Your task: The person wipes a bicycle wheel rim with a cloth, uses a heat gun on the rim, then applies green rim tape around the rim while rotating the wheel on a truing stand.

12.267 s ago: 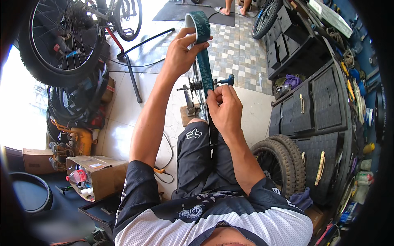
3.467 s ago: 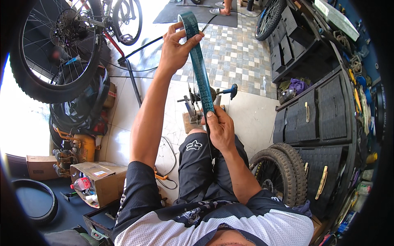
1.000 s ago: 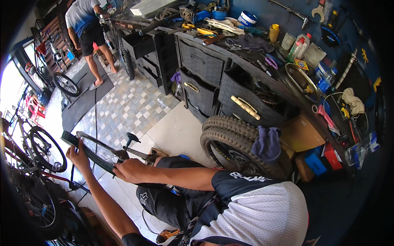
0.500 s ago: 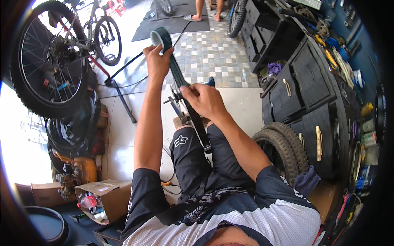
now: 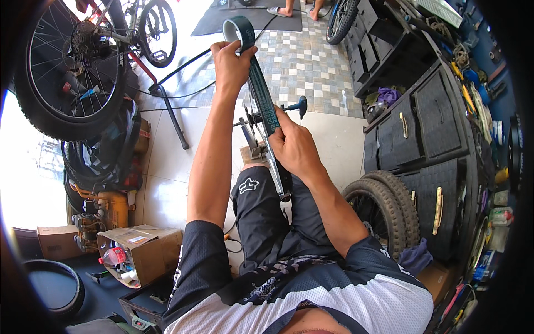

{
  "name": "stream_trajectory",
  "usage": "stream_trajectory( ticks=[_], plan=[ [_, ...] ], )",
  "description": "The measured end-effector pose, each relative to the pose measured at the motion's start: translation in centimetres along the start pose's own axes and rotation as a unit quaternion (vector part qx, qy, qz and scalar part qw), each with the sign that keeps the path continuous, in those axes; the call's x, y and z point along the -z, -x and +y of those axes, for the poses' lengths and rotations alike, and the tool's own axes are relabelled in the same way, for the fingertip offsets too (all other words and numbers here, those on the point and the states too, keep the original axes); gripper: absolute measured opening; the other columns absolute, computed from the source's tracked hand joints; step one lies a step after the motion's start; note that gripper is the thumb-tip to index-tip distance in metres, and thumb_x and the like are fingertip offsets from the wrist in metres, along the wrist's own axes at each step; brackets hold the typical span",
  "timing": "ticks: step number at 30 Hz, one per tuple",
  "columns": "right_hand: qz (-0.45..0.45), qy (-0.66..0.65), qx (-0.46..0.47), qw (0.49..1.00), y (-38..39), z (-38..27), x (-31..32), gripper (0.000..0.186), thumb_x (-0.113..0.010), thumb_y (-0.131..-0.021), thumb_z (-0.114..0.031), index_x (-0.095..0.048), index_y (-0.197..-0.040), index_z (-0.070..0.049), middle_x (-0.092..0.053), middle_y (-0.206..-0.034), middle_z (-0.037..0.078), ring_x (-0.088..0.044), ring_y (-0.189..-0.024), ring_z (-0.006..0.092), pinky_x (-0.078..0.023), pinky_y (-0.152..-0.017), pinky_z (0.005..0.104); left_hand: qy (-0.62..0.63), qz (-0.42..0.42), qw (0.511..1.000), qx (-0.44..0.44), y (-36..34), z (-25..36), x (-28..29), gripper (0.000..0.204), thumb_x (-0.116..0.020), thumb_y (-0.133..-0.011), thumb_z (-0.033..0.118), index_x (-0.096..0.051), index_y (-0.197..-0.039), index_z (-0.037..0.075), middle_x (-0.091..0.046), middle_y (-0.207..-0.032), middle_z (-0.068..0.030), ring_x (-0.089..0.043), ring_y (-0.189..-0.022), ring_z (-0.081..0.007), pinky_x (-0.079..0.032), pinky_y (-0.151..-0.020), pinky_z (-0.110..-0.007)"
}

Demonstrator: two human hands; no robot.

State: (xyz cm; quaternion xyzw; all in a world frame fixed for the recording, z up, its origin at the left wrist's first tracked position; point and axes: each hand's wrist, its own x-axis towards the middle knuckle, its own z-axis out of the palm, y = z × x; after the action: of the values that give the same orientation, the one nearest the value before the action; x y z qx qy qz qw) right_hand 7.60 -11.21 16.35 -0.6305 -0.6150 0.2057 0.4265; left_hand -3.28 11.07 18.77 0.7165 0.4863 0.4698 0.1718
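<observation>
My left hand grips a roll of dark green tape at the far end of my reach. From the roll a strip of tape with printing runs down toward me onto a bicycle wheel rim, seen nearly edge-on. My right hand lies along the rim, its thumb and fingers closed over the tape and the rim's sides. The wheel sits between my knees in a metal stand. A blue-ended handle sticks out to the right beyond my right hand.
A bicycle stands at the far left, with a black stand leg beside it. Tyred wheels lean by the dark drawers on the right. An open cardboard box is at left. Another person's feet show at the back.
The rim and tape appear farther right and more edge-on. Both hands sit farther right in view, my right thumb now along the tape. The blue-ended handle shows more fully.
</observation>
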Motion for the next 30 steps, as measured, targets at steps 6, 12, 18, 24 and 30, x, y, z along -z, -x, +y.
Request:
stream_trajectory(
  ticks=[6, 12, 18, 24, 30],
  plan=[
    [-0.052, -0.029, -0.065, 0.996, 1.1, 1.3, 0.2, 0.06, -0.063, -0.092, -0.014, -0.054, -0.149, 0.0, -0.072, -0.087, 0.03, -0.072, -0.081, 0.0473, -0.057, -0.075, 0.0554, -0.014, 0.03, 0.999, -0.044, -0.4, -2.0, -1.4, 0.048, -0.09, -0.082, 0.03, -0.078, -0.115, -0.003, -0.064, -0.121, -0.0243, -0.062, -0.114, -0.0377, -0.05, -0.101, -0.044],
    [-0.073, -0.036, 0.01, 0.997, 3.0, 3.7, 1.8, 0.068, -0.067, -0.092, -0.019, -0.047, -0.154, 0.002, -0.063, -0.138, 0.029, -0.064, -0.123, 0.0451, -0.053, -0.103, 0.0509, -0.083, 0.016, 0.994, -0.072, -1.0, -5.5, -0.7, 0.042, -0.086, -0.09, 0.031, -0.079, -0.119, 0.001, -0.066, -0.117, -0.0207, -0.063, -0.113, -0.0333, -0.05, -0.1, -0.044],
    [0.15, 0.169, 0.026, 0.974, 13.9, 0.3, 19.8, 0.043, -0.075, -0.093, -0.03, -0.071, -0.124, -0.002, -0.075, -0.116, 0.019, -0.072, -0.108, 0.0378, -0.057, -0.093, 0.0475, -0.12, -0.023, 0.986, -0.11, -2.7, -7.0, 0.1, 0.043, -0.074, -0.1, 0.044, -0.079, -0.128, 0.013, -0.069, -0.118, -0.0175, -0.056, -0.116, -0.0337, -0.047, -0.101, -0.045],
    [0.4, 0.399, -0.365, 0.74, 32.7, -4.6, 32.3, 0.026, -0.075, -0.098, -0.031, -0.074, -0.093, -0.006, -0.071, -0.074, 0.014, -0.071, -0.064, 0.028, -0.052, -0.062, 0.0402, -0.104, -0.063, 0.984, -0.129, -4.4, -7.2, -0.7, 0.048, -0.07, -0.101, 0.051, -0.079, -0.129, 0.013, -0.074, -0.115, -0.0185, -0.055, -0.118, -0.0365, -0.045, -0.104, -0.049],
    [0.217, 0.298, -0.482, 0.794, 41.7, 3.0, 30.9, 0.046, -0.08, -0.091, -0.043, -0.071, -0.085, 0.001, -0.071, -0.079, 0.019, -0.07, -0.074, 0.0299, -0.051, -0.068, 0.0459, 0.023, -0.037, 0.994, -0.097, -6.8, -12.9, -1.5, 0.029, -0.075, -0.099, 0.026, -0.083, -0.116, 0.004, -0.081, -0.102, -0.0169, -0.074, -0.089, -0.0288, -0.056, -0.084, -0.045]
  ],
)
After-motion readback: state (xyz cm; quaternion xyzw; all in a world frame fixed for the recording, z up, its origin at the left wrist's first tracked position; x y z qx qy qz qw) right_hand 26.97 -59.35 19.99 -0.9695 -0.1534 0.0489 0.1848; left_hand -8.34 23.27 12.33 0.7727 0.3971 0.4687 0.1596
